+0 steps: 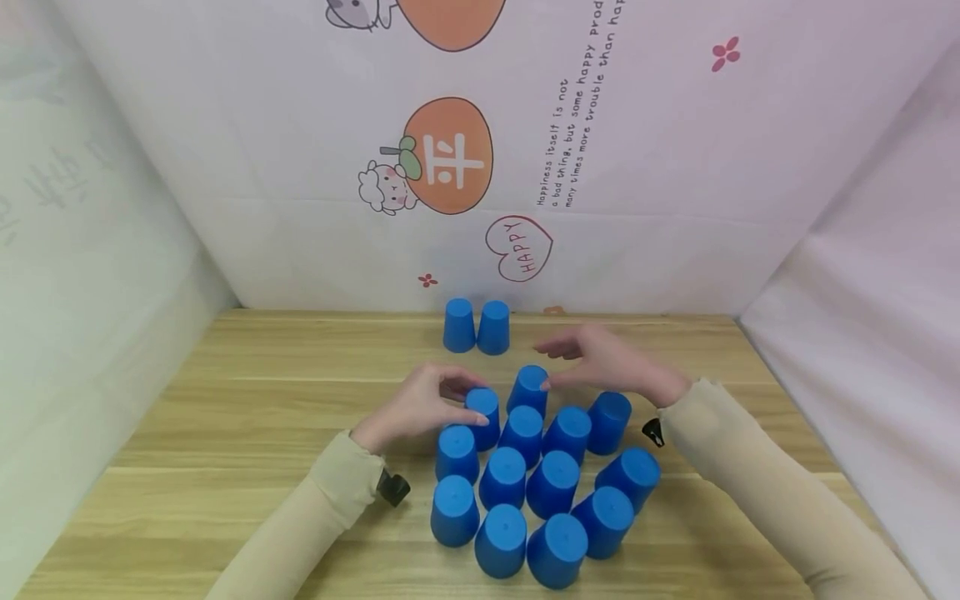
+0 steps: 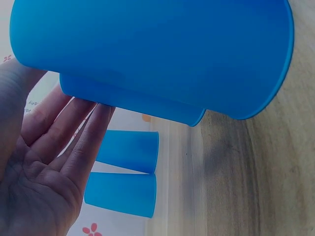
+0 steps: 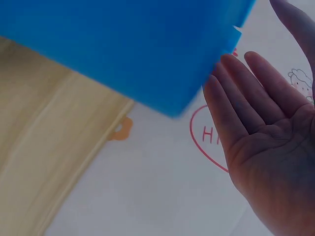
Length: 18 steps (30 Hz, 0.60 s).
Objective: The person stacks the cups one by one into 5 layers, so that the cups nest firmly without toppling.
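Several blue plastic cups stand upside down in a close group on the wooden table. My left hand (image 1: 423, 408) is at the group's far left, thumb on the near side of one cup (image 1: 482, 419) and fingers behind it. In the left wrist view its fingertips (image 2: 101, 110) touch a blue cup, partly hidden by a nearer one. Over the far side of the group is my right hand (image 1: 600, 362), its thumb beside the farthest cup (image 1: 528, 392) and its fingers stretched out. The right wrist view shows those extended fingers (image 3: 256, 93) next to a blurred blue cup.
Two more upside-down cups, a left one (image 1: 459, 325) and a right one (image 1: 493, 327), stand side by side near the table's back edge. A white printed cloth (image 1: 637, 167) rises behind the wooden table (image 1: 247, 417), with pale cloth walls at both sides.
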### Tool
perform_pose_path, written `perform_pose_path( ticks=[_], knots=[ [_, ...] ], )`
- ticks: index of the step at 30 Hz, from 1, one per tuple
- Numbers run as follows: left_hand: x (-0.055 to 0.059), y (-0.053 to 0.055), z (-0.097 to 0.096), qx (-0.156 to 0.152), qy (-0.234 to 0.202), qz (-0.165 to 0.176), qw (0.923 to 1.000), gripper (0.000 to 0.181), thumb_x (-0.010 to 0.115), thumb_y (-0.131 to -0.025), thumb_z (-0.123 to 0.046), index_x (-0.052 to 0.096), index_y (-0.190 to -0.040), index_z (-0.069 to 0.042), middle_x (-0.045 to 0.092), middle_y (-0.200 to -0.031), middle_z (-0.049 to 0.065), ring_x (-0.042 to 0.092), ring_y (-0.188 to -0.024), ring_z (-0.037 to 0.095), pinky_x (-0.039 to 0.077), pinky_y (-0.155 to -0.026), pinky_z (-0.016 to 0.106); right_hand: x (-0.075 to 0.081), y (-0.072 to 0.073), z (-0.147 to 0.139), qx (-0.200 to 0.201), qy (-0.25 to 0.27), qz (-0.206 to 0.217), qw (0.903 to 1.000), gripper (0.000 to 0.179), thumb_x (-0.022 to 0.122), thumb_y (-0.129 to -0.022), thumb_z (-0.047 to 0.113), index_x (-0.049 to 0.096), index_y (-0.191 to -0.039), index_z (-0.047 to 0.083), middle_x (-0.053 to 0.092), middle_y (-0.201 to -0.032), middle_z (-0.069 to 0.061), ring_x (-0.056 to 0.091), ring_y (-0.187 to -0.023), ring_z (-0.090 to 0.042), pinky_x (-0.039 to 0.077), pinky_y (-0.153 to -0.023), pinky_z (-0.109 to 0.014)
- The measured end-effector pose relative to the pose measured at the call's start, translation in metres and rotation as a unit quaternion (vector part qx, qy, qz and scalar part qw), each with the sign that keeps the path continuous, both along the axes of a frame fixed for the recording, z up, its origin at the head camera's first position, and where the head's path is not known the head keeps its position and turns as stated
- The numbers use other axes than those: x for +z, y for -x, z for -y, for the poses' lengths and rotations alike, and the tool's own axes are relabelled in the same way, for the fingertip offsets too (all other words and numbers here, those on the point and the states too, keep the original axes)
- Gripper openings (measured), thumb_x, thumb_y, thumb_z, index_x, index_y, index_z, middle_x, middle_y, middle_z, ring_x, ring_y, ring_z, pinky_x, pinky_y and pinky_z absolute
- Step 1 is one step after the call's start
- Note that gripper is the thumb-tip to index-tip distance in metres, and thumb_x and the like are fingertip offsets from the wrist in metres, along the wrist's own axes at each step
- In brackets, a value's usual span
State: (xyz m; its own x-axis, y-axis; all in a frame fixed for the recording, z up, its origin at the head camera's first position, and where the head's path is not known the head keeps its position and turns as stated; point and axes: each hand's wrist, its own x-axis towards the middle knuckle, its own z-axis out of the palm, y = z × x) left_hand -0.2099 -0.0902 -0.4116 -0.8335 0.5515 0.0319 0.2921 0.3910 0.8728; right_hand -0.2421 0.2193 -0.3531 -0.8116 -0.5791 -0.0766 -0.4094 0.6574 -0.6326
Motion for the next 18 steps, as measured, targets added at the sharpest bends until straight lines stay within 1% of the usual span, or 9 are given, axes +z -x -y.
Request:
perform_pose_path(
  ticks=[6, 12, 15, 18],
  knots=[
    [0.001, 0.000, 0.000, 0.000, 0.001, 0.002, 1.0000, 0.047, 0.085, -0.085, -0.037, 0.072, -0.124, -0.017, 0.071, -0.115, -0.009, 0.067, -0.106, 0.012, 0.056, -0.092, 0.038, -0.011, -0.002, 0.004, 0.032, 0.013, 0.001, 0.9994, 0.056, 0.084, -0.087, 0.032, 0.065, -0.135, 0.008, 0.066, -0.131, -0.009, 0.064, -0.118, -0.031, 0.052, -0.097, -0.051],
    [-0.001, 0.001, 0.000, -0.001, 0.002, 0.003, 1.0000, 0.048, 0.085, -0.084, -0.039, 0.072, -0.125, -0.018, 0.070, -0.115, -0.009, 0.067, -0.106, 0.012, 0.056, -0.092, 0.039, -0.020, -0.001, 0.005, 0.061, 0.027, -0.007, 0.9978, 0.050, 0.082, -0.089, 0.029, 0.067, -0.131, 0.007, 0.071, -0.120, -0.004, 0.069, -0.108, -0.024, 0.056, -0.092, -0.046],
    [0.000, 0.001, 0.000, 0.000, 0.001, 0.003, 1.0000, 0.047, 0.085, -0.084, -0.040, 0.072, -0.124, -0.019, 0.070, -0.115, -0.009, 0.067, -0.106, 0.013, 0.056, -0.092, 0.039, -0.023, -0.001, 0.006, 0.066, 0.031, -0.009, 0.9973, 0.047, 0.081, -0.090, 0.028, 0.068, -0.130, 0.008, 0.072, -0.116, -0.002, 0.070, -0.104, -0.021, 0.057, -0.089, -0.043],
    [0.000, 0.000, 0.001, 0.000, 0.000, 0.004, 1.0000, 0.046, 0.085, -0.084, -0.040, 0.072, -0.124, -0.021, 0.071, -0.115, -0.008, 0.067, -0.106, 0.013, 0.056, -0.092, 0.040, -0.024, -0.001, 0.007, 0.062, 0.036, -0.005, 0.9974, 0.045, 0.081, -0.090, 0.028, 0.068, -0.129, 0.009, 0.072, -0.114, 0.000, 0.070, -0.102, -0.019, 0.058, -0.088, -0.042]
  ],
)
